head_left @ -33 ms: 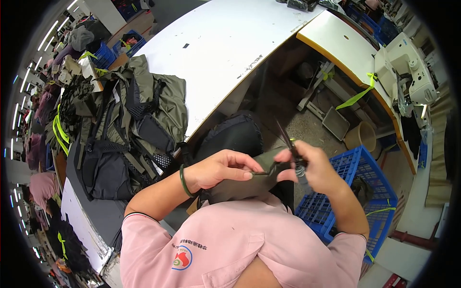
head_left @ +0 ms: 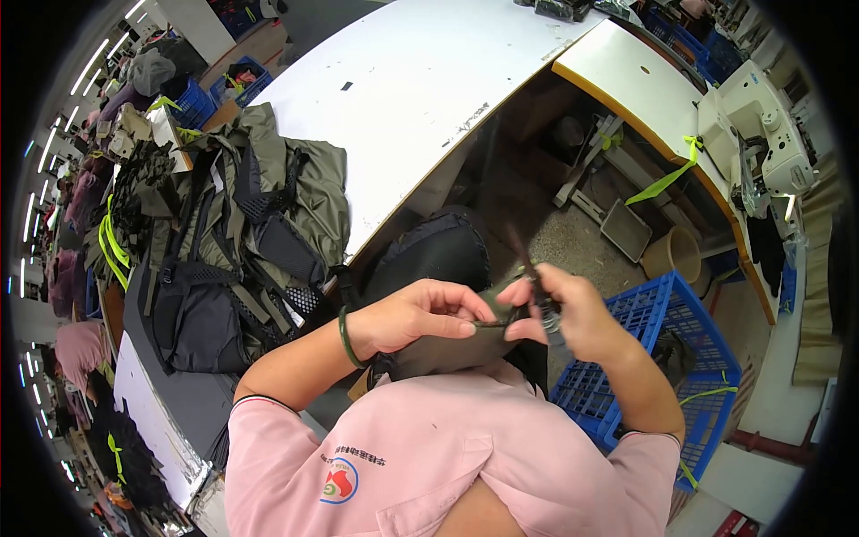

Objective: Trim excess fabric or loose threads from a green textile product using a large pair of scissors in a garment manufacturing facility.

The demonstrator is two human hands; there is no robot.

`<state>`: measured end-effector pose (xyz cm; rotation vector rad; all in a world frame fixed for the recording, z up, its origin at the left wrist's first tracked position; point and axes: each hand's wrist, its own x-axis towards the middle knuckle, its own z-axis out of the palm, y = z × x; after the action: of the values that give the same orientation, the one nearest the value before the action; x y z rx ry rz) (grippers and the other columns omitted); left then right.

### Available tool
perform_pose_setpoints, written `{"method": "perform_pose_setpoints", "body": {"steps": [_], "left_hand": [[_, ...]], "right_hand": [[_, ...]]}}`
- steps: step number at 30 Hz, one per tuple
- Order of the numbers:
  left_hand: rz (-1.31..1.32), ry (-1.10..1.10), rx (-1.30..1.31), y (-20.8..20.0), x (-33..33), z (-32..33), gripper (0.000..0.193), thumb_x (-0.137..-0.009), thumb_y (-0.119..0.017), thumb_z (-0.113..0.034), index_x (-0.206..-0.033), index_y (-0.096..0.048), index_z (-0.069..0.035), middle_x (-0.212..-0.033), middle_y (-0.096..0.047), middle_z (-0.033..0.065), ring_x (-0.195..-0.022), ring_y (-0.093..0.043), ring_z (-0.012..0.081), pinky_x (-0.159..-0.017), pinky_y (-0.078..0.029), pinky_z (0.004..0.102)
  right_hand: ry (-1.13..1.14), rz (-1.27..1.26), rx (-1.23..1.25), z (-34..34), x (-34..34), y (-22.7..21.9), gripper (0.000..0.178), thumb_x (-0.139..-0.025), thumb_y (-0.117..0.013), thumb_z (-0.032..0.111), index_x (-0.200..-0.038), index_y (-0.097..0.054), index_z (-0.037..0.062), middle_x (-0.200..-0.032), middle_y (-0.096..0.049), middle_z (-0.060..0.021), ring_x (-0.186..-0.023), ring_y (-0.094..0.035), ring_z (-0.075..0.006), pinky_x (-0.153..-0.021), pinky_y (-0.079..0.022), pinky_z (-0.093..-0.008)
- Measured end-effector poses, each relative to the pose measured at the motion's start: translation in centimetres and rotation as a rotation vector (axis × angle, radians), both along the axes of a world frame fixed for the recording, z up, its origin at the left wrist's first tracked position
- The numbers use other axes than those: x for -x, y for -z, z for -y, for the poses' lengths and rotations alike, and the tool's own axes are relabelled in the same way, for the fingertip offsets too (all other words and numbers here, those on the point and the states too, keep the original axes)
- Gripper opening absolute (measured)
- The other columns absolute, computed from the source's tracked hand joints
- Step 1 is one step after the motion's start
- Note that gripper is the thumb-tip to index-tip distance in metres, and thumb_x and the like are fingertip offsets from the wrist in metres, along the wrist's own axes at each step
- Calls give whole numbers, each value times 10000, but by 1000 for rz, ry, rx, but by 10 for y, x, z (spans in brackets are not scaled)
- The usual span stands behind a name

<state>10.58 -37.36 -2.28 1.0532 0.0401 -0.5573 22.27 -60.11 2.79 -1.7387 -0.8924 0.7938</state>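
Observation:
My left hand, a green bangle at its wrist, pinches the edge of an olive-green fabric piece over my lap. Close beside it, my right hand is closed around dark scissors, whose blades point up and away, blurred by motion. Its thumb and forefinger also seem to press on the fabric's edge, close to my left fingertips. What exactly lies between those fingertips is too small to make out. Behind the fabric is a black padded piece.
To the left, olive and black backpacks lie heaped beside the white table. At right stand a blue plastic crate and a tan bin. A white sewing machine sits on the yellow-edged table.
My right hand has shifted slightly left, closer to my left hand, and the scissors have moved with it. The left hand keeps its pinch on the fabric, nearly still.

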Motion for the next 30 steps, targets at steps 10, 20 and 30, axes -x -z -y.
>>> {"method": "perform_pose_setpoints", "body": {"steps": [10,20,30], "left_hand": [[91,-186,-141,21,17,-24,201,-877,-719,-18,-1042,-607,-38,-1004,-628,-4,-923,-592,70,-842,-492,235],[684,-380,-562,24,15,-12,222,-787,-757,34,-888,-588,-70,-937,-615,31,-823,-599,136,-733,-494,271],[1271,-361,-951,27,17,-12,262,-659,-751,33,-837,-602,-89,-940,-633,69,-764,-626,227,-647,-497,328]], "right_hand": [[121,-253,-51,-7,-9,34,231,-786,-762,-12,-881,-560,49,-845,-650,-40,-780,-597,-95,-712,-490,-247],[91,-217,-113,-6,-1,39,231,-802,-759,-3,-893,-554,50,-855,-654,-45,-777,-586,-86,-711,-480,-241],[94,-125,-66,10,4,39,270,-760,-837,113,-853,-593,44,-779,-629,-37,-683,-572,-111,-639,-452,-258]]}}
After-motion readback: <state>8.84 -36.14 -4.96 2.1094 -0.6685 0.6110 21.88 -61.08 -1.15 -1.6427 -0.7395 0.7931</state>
